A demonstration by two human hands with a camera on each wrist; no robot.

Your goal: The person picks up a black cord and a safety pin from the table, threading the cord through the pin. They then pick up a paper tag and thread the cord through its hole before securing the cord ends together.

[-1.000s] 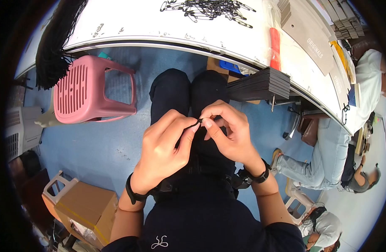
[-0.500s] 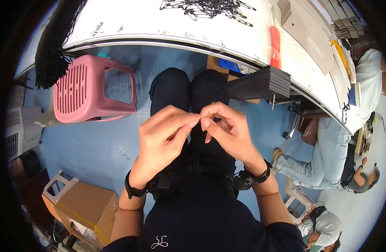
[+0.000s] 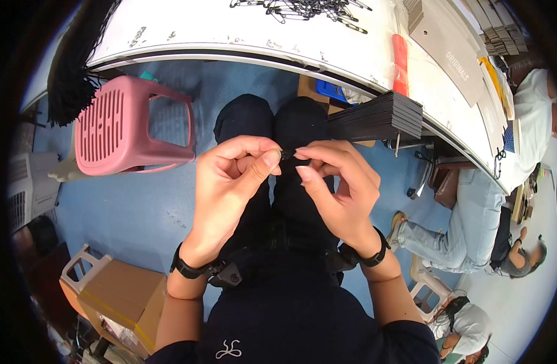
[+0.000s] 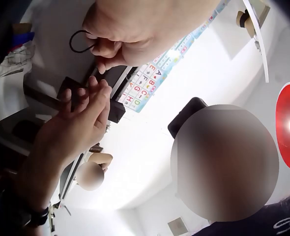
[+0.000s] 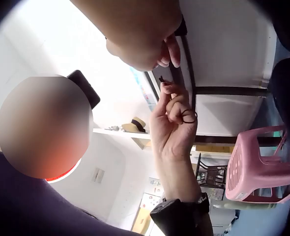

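My left hand (image 3: 233, 182) pinches a thin black cord (image 5: 162, 79) between thumb and index finger, over my dark-clad knees. A short end of the cord pokes up past the fingertips in the right wrist view. Its loop (image 4: 70, 42) hangs out by the curled fingers in the left wrist view. To its right, my right hand (image 3: 345, 182) has thumb and index finger parted and bent loosely, with nothing visible between them. Its fingertips stand close to the left hand's. Against the dark trousers, the cord hardly shows in the head view.
A heap of black safety pins (image 3: 305, 8) lies on the white table (image 3: 199, 30). Black cords (image 3: 75, 67) hang off its left end. A pink stool (image 3: 105, 130) stands left of the knees; a black folded stack (image 3: 381, 118) juts out at right. Grey cards (image 3: 451, 64) lie further right.
The two hands' fingertips met at the black cord before; now they are apart. The left hand has turned and risen with the cord, and the right has shifted right, its thumb and finger spread.
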